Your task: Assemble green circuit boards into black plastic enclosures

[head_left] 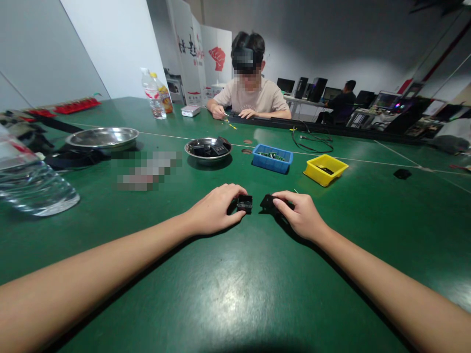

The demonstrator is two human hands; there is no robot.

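Observation:
On the green table my left hand [219, 208] is closed around a small black open-topped case [245, 204], thumb at the near side and fingers at the far side. A little to its right, my right hand [298, 211] pinches a flat black plastic part [270, 203] between thumb and fingers. A narrow gap separates the two pieces. The far end of the black part lies under my right fingers, out of sight. Beyond my hands stands a metal bowl [194, 156] with several black plastic parts [217, 147] in it.
Behind my right hand are a blue bin [270, 164] of small green circuit boards and a yellow bin [318, 175] with dark parts. A large water bottle [40, 189] and a metal dish [110, 144] stand left. Across the table sits a person [253, 95]; a cable [316, 143] lies nearby.

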